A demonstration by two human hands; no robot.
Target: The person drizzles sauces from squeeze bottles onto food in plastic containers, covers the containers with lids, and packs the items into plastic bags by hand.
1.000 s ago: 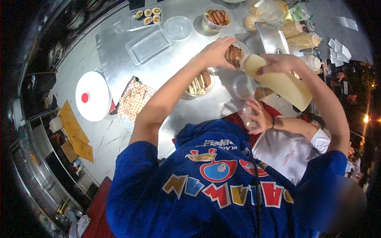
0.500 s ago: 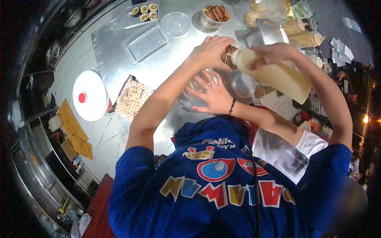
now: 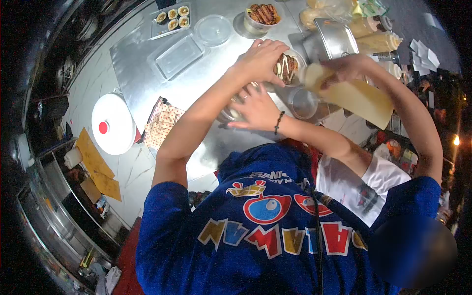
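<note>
Head | left hand (image 3: 261, 61): grip around food bowl (image 3: 300, 60) | right hand (image 3: 345, 68): grip around squeeze bottle (image 3: 363, 102), tipped toward bowl

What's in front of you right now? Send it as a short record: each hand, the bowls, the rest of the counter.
Left hand: holds the side of a meat bowl
Meat: streaked with pale sauce
Right hand: grips a squeeze bottle, tilted; its tip end, beside the meat bowl, is blurred
Co-worker's hand: over a second bowl, hiding much of it
Far side of counter: sliced rolls in a clear tray, a round lid, a third bowl topped with meat
</note>
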